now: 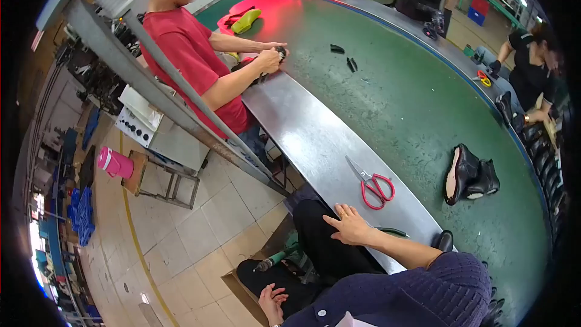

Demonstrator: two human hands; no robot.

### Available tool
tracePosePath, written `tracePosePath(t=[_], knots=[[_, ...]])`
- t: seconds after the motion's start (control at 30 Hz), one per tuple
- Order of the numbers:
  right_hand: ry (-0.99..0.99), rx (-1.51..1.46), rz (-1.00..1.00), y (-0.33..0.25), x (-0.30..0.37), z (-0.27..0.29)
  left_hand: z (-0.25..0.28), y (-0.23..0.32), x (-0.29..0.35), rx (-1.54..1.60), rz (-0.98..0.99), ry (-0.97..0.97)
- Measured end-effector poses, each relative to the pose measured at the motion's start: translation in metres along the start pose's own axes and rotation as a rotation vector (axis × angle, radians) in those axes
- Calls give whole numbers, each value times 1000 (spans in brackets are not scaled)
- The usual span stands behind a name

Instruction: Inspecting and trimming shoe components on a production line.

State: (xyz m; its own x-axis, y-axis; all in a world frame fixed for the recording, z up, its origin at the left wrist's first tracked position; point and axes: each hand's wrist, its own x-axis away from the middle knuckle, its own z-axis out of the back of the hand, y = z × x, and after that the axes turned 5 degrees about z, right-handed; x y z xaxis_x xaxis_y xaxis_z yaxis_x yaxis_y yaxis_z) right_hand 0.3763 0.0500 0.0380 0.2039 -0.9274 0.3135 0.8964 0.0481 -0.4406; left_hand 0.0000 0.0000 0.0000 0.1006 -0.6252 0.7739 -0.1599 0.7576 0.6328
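My right hand (350,225) rests at the edge of the metal work ledge (315,139), fingers spread and holding nothing. Just beyond it lie scissors (377,191) with red handles, blades pointing away. A dark curved handle (393,231) shows partly from behind my right forearm. Lower down, my left hand (272,304) lies on my lap, empty, its fingers loosely bent and apart. Near my knees is a green-bodied tool (275,259) with a dark tip; its kind is unclear. A black shoe (445,241) stands beside my right arm, partly hidden.
A pair of black ankle boots (469,175) sits on the green conveyor belt (399,103), with small black pieces (345,57) farther off. A co-worker in red (187,54) handles a dark item at left, behind a metal post (175,121). A pink bucket (115,162) stands on a stool.
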Motion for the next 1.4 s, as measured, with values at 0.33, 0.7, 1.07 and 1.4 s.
tracePosePath(t=[0.33, 0.7, 1.07, 1.4], knots=[[564, 20, 24, -17, -3, -46, 23, 7, -7, 31, 33, 40], [849, -75, 13, 13, -8, -47, 34, 3, -30, -11, 176, -119], [829, -68, 61, 16, -10, -47, 34, 21, -31, -105, 227, -289], [841, -104, 74, 4, -12, -42, 32, 14, -19, 66, 129, -215]])
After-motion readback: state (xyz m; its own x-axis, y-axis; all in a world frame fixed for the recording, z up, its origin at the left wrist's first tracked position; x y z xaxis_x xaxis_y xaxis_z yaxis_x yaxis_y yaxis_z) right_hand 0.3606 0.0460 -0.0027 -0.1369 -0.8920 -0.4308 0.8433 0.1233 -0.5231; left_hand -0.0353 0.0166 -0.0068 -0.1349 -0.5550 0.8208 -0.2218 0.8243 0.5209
